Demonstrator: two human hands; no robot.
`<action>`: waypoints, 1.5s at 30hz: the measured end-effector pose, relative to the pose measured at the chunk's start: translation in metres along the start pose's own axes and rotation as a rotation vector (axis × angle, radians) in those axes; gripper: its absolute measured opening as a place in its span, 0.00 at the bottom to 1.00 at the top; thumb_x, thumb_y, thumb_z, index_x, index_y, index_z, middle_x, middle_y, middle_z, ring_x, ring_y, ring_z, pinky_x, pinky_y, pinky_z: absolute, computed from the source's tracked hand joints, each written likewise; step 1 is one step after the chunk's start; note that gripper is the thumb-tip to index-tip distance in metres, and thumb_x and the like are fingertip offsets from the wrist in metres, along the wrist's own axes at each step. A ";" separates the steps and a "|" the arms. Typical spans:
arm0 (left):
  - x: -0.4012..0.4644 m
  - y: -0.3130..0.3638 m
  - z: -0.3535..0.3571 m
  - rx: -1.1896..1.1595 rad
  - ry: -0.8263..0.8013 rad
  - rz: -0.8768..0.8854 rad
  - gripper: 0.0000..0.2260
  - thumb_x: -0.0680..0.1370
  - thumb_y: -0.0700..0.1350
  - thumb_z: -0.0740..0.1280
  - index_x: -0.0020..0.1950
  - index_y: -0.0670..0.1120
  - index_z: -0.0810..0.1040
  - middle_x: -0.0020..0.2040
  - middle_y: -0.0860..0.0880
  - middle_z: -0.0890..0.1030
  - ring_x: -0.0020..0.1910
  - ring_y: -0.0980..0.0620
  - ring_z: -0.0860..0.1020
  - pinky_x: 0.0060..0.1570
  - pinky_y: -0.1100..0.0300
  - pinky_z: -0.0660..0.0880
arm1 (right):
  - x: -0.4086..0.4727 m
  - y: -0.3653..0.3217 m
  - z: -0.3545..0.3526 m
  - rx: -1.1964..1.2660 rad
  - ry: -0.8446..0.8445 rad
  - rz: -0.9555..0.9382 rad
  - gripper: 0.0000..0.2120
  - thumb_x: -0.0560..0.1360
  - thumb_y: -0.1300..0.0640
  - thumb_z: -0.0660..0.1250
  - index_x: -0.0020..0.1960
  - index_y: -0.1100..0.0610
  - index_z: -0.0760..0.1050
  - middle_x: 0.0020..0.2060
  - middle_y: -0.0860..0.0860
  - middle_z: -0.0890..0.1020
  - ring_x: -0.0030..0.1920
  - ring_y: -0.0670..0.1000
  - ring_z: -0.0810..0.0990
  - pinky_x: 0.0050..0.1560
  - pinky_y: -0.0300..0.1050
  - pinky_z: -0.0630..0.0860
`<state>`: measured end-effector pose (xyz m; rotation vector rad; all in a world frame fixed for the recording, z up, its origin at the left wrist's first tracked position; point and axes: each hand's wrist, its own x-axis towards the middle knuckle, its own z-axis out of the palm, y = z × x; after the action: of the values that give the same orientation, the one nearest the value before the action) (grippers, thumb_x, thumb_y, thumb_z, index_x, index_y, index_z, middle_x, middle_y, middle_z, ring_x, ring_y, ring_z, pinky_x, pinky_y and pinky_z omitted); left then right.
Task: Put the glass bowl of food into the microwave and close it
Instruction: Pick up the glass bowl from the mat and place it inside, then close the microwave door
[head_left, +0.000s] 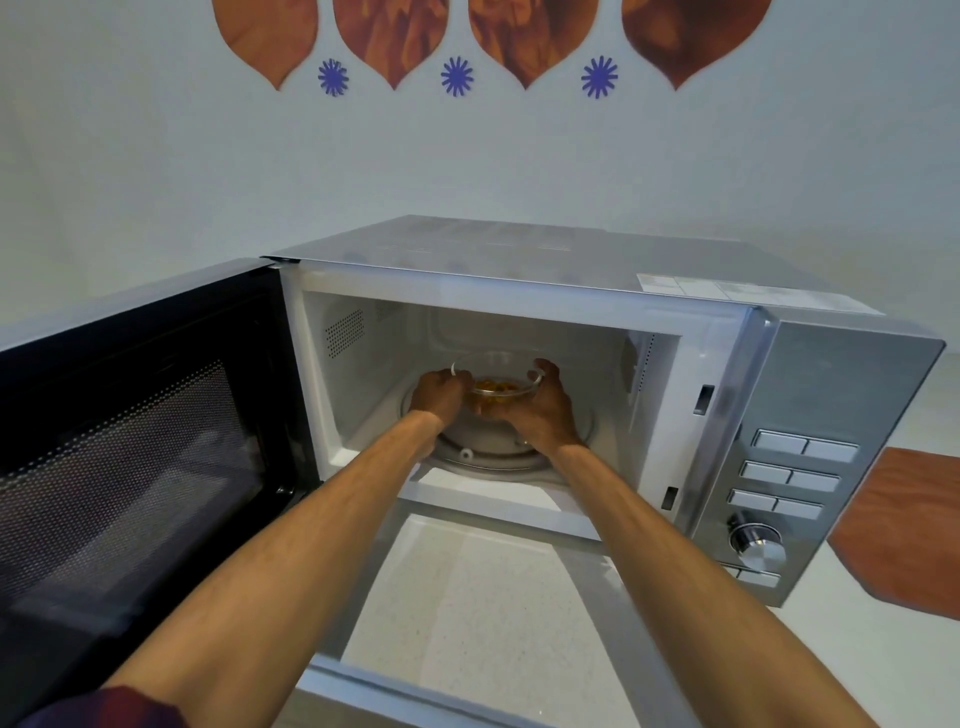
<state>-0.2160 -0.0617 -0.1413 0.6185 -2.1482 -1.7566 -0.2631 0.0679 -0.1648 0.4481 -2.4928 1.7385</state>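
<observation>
Door (140, 457) stood swung fully open across the left of the frame, its dark mesh window facing me. Just right of it, in the centre, my left hand (439, 392) was inside the microwave (519, 270), fingers curled round the left rim of the glass bowl (501, 387). The bowl, with yellow-orange food in it, sat low over the turntable (493, 457) in the middle of the cavity; could not tell whether it was resting on the glass or a little above. My right hand (540, 410) cupped the bowl's right side, thumb over the rim.

Step in hand, as I judged it: placing the bowl. Next would call for settling it on the turntable, letting go with both hands, drawing both arms clear of the opening, then swinging the door shut.

At centre right, the button panel (795, 478) and dial (756, 540): no markings readable. A label (727, 291) on the top was too blurred to read. No brand visible.
</observation>
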 end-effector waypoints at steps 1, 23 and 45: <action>0.001 0.000 -0.001 -0.013 -0.022 0.002 0.12 0.76 0.45 0.65 0.53 0.40 0.81 0.53 0.38 0.82 0.49 0.43 0.78 0.52 0.53 0.73 | 0.001 -0.001 -0.001 -0.008 -0.005 0.005 0.56 0.56 0.45 0.84 0.76 0.53 0.56 0.69 0.55 0.74 0.67 0.59 0.74 0.61 0.43 0.71; -0.220 0.032 -0.075 0.486 0.223 0.507 0.20 0.76 0.53 0.62 0.67 0.47 0.73 0.69 0.48 0.74 0.64 0.43 0.75 0.60 0.49 0.71 | -0.210 -0.098 -0.042 -0.531 0.032 -0.354 0.39 0.77 0.41 0.64 0.78 0.58 0.52 0.78 0.57 0.57 0.78 0.56 0.55 0.76 0.58 0.56; -0.350 0.130 -0.222 1.423 0.306 0.181 0.19 0.78 0.44 0.58 0.67 0.41 0.73 0.66 0.40 0.75 0.63 0.39 0.75 0.60 0.49 0.73 | -0.293 -0.192 -0.072 -0.813 -0.040 -0.711 0.31 0.78 0.44 0.62 0.76 0.56 0.60 0.74 0.57 0.67 0.74 0.56 0.65 0.75 0.59 0.55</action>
<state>0.1757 -0.0536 0.0467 0.8158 -2.7642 0.2145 0.0622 0.1311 -0.0299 1.0732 -2.3425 0.4237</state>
